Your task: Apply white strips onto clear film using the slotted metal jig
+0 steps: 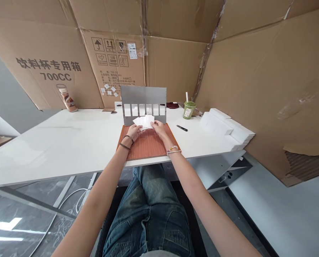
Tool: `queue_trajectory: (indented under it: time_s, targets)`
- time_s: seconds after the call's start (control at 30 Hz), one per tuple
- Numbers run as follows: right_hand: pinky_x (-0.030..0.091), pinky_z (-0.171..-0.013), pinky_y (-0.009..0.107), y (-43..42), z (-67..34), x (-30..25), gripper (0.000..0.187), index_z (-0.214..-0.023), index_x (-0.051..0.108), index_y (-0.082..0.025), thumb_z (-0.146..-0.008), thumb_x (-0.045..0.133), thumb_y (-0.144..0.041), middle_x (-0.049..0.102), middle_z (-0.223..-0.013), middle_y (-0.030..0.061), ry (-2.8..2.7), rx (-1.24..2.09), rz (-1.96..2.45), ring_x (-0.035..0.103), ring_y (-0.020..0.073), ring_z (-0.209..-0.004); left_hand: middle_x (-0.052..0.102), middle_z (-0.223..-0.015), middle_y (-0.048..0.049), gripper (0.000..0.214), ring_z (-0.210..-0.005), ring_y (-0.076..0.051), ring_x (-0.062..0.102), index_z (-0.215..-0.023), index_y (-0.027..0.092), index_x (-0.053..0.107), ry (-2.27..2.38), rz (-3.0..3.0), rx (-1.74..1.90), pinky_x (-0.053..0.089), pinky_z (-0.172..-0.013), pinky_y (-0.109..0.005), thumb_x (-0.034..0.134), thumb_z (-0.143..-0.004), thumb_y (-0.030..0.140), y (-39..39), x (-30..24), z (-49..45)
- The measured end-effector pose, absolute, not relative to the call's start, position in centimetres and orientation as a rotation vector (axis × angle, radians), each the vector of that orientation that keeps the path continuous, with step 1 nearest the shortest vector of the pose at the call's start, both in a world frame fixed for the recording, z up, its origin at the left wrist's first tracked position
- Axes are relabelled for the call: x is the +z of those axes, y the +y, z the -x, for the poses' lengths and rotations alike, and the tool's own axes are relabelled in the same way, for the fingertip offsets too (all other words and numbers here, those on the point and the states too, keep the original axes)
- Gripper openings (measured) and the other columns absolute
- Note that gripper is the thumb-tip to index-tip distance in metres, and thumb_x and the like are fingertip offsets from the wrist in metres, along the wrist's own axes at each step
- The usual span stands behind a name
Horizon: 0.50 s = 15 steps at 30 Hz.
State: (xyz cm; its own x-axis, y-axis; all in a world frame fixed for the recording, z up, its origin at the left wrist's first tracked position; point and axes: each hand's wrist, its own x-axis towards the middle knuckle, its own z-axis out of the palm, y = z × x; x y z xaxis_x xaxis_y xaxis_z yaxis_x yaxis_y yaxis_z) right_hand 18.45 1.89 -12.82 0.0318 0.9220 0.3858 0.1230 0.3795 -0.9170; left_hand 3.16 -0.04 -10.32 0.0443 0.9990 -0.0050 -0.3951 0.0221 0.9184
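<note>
Papers (pixel 145 122), white, fanned; probably light, flexible, easily creased. Left hand (pixel 134 132) and right hand (pixel 159 129) grasp them from either side; edges likely the best hold.

- The board (pixel 148 146) lies before me on the table (pixel 68 142), at its near edge.
- The panel (pixel 143 93) stands at the board's far edge.
- My cards (pixel 147 122) are in front of the panel, between my left hand (pixel 134 132) and right hand (pixel 159 129), above the board.
- Right of the board lies a slim tool (pixel 182 127); behind it, the cup (pixel 188 111).
- Farther right, the paper (pixel 223 126).
- Far left, at the back, the can (pixel 69 101).
- Cardboard (pixel 175 67) stands behind everything and along my right.
</note>
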Motion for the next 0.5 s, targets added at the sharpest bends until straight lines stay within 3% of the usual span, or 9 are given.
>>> queue_trajectory:
  time_s: [0.5]
  targets:
    - [0.053, -0.071, 0.031, 1.22, -18.44, -12.09, 0.022, -0.096, 0.06, -0.012, -0.092, 0.057, -0.033, 0.062, -0.092, 0.0025, -1.384, 0.85, 1.014, 0.061, 0.0144, -0.079, 0.062, -0.106, -0.0071, 0.026, -0.087, -0.017, 0.062, -0.11, 0.013, 0.058, 0.86, -0.983, 1.302, 0.055, -0.074, -0.035, 0.057, -0.091, 0.031, -0.1, -10.32, -3.37]
